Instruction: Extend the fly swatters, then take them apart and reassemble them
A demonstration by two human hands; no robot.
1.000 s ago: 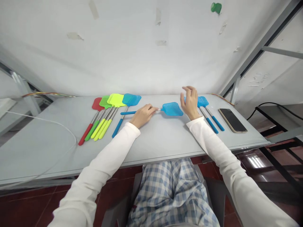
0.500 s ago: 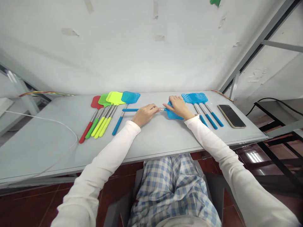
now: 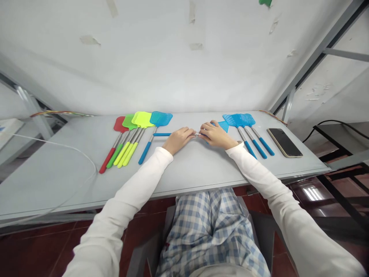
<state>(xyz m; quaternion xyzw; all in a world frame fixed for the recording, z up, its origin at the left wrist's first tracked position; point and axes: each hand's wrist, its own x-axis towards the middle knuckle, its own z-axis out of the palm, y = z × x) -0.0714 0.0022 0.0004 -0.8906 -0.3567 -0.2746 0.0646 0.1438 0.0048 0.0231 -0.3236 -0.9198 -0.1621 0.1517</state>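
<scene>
A blue fly swatter [image 3: 222, 125] lies crosswise between my hands, its handle to the left and its mesh head to the right. My left hand [image 3: 179, 139] is closed round the handle end of its metal shaft. Close by, my right hand [image 3: 216, 134] grips the swatter where shaft meets head, covering much of the mesh. A short piece of bare metal shaft shows between the fingertips. Just left of the held handle rests another blue swatter [image 3: 160, 118]. Several blue swatters [image 3: 239, 120] lie fanned out beyond my right hand.
Red [image 3: 119, 124], green [image 3: 129, 121] and yellow [image 3: 143, 118] swatters lie side by side on the left of the grey table [image 3: 184, 169]. A phone [image 3: 284, 142] lies at the right. A white cable [image 3: 66, 147] curves across the table's left part.
My right hand has shifted slightly left from over the swatter's head toward the shaft, its fingers now curled tighter. The left hand stays at the handle. The view has turned slightly.
</scene>
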